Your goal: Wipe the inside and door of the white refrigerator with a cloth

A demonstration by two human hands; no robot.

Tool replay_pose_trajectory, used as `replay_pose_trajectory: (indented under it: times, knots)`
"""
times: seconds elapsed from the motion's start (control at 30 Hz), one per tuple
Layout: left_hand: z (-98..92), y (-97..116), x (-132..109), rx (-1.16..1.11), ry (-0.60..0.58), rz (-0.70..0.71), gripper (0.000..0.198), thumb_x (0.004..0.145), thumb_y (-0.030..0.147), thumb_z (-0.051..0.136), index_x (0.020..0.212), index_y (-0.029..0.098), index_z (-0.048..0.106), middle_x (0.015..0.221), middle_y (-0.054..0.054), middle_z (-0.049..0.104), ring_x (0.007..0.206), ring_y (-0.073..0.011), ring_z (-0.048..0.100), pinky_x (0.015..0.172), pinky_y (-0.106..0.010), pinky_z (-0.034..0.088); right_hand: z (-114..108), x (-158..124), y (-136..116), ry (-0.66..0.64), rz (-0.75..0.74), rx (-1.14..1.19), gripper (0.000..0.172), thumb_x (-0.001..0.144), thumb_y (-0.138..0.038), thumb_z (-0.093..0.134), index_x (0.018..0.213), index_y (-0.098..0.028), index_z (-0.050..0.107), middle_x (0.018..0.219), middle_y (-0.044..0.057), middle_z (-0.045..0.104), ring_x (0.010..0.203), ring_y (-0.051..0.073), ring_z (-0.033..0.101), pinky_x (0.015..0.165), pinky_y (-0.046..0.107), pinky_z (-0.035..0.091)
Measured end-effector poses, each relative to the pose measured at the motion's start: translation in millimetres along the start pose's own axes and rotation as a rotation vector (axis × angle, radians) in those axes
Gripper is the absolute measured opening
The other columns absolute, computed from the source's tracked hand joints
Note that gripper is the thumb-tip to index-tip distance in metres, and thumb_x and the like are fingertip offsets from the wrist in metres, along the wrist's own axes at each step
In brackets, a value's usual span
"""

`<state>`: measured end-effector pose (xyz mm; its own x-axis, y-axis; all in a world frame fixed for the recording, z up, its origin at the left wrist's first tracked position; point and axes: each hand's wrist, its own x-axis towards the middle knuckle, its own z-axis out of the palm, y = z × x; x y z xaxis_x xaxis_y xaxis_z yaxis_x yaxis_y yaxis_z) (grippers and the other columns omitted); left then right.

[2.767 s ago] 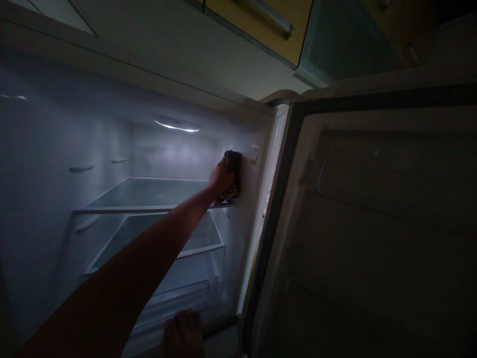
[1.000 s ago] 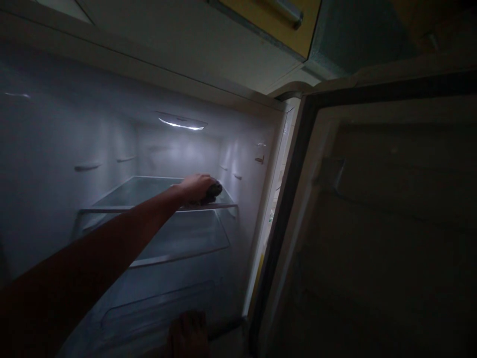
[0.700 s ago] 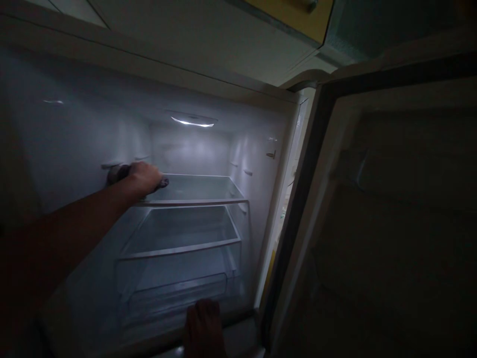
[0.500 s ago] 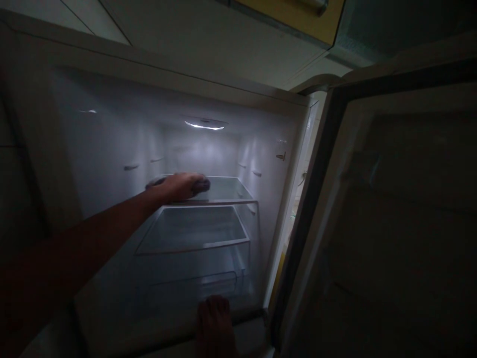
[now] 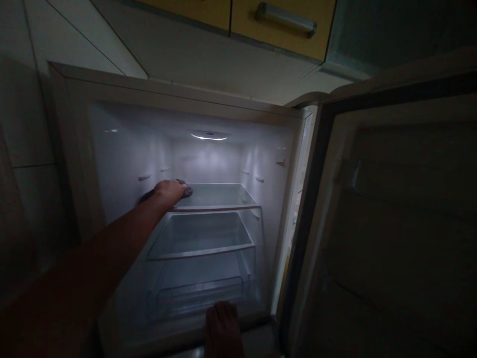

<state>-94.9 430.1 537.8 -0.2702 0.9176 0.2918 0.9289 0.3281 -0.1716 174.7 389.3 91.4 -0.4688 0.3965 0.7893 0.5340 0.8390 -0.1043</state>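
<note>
My left hand (image 5: 169,193) reaches into the lit refrigerator (image 5: 294,117) from the left. Its fingers are closed on a dark, bunched cloth (image 5: 185,191), which lies against the left part of the glass top shelf (image 5: 219,195). Part of the cloth is hidden under the palm and wrist. Low in the picture, my right hand (image 5: 222,325) rests at the front bottom edge of the compartment, fingers stretched forward, with nothing seen in them. It is dim there.
Below the top shelf are a second glass shelf (image 5: 203,254) and a clear drawer (image 5: 201,293). The refrigerator door (image 5: 402,214) stands swung out on the right. A lamp (image 5: 209,136) glows in the ceiling. Yellow cabinets (image 5: 279,37) hang above.
My left hand has slid the cloth left along the top shelf. My right hand stays at the bottom edge. The view has shifted, showing more of the cabinets.
</note>
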Motion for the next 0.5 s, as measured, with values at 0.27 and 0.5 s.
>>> replay_pose_trajectory:
  times: [0.27, 0.5]
  knots:
    - [-18.1, 47, -5, -0.047, 0.019, 0.343, 0.051, 0.095, 0.031, 0.063, 0.145, 0.035, 0.067, 0.142, -0.007, 0.074, 0.126, -0.0276, 0.07, 0.101, -0.034, 0.053, 11, -4, 0, 0.034, 0.024, -0.035, 0.027, 0.093, -0.018, 0.06, 0.119, -0.025, 0.058, 0.11, 0.007, 0.068, 0.101, 0.028, 0.061, 0.1, 0.044, 0.046]
    - [-48.4, 13, -22, 0.136, 0.086, 0.256, 0.019, 0.093, 0.02, 0.069, 0.108, 0.025, 0.08, 0.128, -0.015, 0.076, 0.126, -0.0389, 0.064, 0.107, -0.052, 0.048, -5, -1, -3, 0.017, 0.019, 0.083, 0.024, 0.092, -0.011, 0.056, 0.111, -0.026, 0.061, 0.106, 0.006, 0.069, 0.096, 0.025, 0.065, 0.091, 0.039, 0.051]
